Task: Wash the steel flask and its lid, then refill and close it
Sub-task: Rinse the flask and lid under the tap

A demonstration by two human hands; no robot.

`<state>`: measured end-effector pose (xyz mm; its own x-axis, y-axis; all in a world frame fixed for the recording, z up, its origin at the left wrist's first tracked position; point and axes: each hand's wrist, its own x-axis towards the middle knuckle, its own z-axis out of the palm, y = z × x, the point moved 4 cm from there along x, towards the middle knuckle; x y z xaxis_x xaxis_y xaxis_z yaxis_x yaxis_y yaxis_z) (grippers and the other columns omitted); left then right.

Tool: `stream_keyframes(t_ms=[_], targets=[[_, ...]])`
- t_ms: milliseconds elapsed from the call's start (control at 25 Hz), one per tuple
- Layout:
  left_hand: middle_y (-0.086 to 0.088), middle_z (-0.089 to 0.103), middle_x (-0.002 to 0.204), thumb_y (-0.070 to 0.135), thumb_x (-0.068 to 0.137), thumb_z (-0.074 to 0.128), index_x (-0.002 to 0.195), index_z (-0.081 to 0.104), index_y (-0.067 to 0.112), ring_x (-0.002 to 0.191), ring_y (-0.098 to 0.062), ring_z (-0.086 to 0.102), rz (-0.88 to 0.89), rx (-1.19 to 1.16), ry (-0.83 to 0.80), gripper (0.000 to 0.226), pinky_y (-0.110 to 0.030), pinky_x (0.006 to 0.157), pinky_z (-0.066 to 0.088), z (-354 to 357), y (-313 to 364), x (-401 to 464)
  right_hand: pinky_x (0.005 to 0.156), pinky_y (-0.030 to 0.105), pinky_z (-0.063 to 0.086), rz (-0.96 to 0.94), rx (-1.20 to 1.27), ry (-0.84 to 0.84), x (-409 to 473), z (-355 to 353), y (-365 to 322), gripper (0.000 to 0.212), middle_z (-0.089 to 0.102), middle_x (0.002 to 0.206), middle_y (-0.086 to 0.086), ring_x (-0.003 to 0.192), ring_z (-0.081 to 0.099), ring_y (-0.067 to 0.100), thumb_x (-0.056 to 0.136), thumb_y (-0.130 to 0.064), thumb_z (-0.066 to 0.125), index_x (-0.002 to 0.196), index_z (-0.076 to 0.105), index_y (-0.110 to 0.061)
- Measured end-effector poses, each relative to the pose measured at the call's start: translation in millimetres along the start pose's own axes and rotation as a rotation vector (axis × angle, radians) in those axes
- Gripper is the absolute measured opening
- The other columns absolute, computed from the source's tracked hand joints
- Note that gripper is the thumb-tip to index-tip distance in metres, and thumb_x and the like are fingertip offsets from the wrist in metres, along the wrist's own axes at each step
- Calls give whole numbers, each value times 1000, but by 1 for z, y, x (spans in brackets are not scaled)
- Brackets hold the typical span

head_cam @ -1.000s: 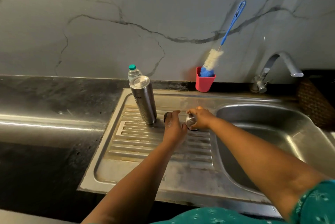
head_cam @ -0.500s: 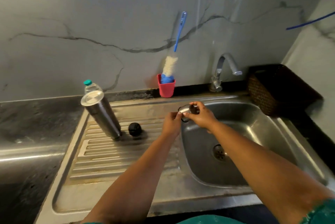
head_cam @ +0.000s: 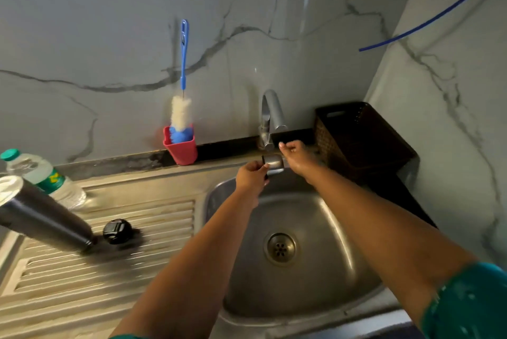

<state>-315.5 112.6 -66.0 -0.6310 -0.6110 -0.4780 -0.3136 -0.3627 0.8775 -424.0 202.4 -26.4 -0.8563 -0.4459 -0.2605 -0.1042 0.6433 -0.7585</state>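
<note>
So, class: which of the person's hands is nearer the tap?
Right. The right hand reaches beside the tap base; the left hand holds the steel cap lower, over the sink.

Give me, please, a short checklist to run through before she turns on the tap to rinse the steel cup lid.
1. Steel cup lid gripped by left hand: ok.
2. Lid over the sink basin, below the tap spout: ok.
3. Right hand at the tap base, holding nothing: ok.
4. Water running: not ok, no stream visible.
5. Drain unblocked: ok.
6. Steel flask and black stopper parked on the drainboard: ok.
</note>
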Motion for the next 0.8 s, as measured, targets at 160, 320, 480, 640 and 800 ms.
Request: stream_keyframes(t_ms=[160,320,480,640,800], targets=[[-3,63,90,15,98,60,104,66,14,86,-14,60,20,43,37,9,-33,92,54,9,-2,7,92,35,50,-114,-210,-3,36,-6,-32,62,66,114,10,106,61,25,87,-56,59,119,60,-3],[0,64,95,17,98,58,108,65,16,91,-12,61,59,60,71,12,-31,92,54,9,-2,11,85,42,55,-120,-164,-7,50,6,-40,45,63,112,15,99,63,29,91,-34,64,118,55,1],[0,65,99,17,98,58,103,64,22,95,-12,62,86,76,55,9,-31,93,54,11,-4,14,86,42,54,-166,-166,-18,48,7,-41,38,62,114,19,102,62,33,95,-24,59,121,54,3],[5,63,99,17,98,59,106,63,24,100,-12,62,96,49,54,11,-31,95,53,13,-7,15,87,41,54,-184,-162,-32,46,7,-42,38,61,115,20,103,62,32,95,-24,59,121,53,4],[3,63,101,16,98,59,120,63,13,98,-12,61,91,40,64,23,-31,94,53,12,-7,17,79,36,51,-202,-170,-29,42,6,-43,33,57,98,11,96,61,28,96,-27,56,115,55,0]])
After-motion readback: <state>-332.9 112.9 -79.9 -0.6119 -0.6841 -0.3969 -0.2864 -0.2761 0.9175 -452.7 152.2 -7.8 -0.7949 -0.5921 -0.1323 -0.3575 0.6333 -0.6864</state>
